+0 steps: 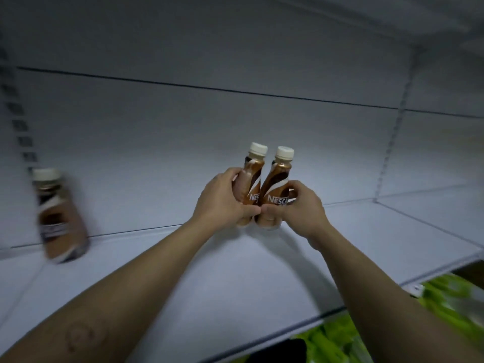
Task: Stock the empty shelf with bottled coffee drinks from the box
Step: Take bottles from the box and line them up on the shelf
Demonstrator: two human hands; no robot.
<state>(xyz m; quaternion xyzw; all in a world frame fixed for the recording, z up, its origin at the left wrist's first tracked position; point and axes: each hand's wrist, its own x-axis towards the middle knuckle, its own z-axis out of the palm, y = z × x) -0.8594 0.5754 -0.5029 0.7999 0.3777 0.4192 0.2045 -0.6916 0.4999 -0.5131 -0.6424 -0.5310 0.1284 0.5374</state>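
Two brown bottled coffee drinks with cream caps are held side by side over the white shelf (235,271), near its back wall. My left hand (222,200) is wrapped around the left bottle (252,174). My right hand (301,205) grips the right bottle (277,184). The two bottles lean toward each other and touch at the lower body; my thumbs meet in front of them. Their bases are hidden by my hands, so I cannot tell whether they rest on the shelf. A third coffee bottle (59,218), blurred, stands on the shelf at the far left. The box is not in view.
The shelf runs wide to both sides, with a slotted upright (392,132) at the back right and another (19,127) at the left. Below the front edge lie blurred green packages (445,299) and a dark object (277,351).
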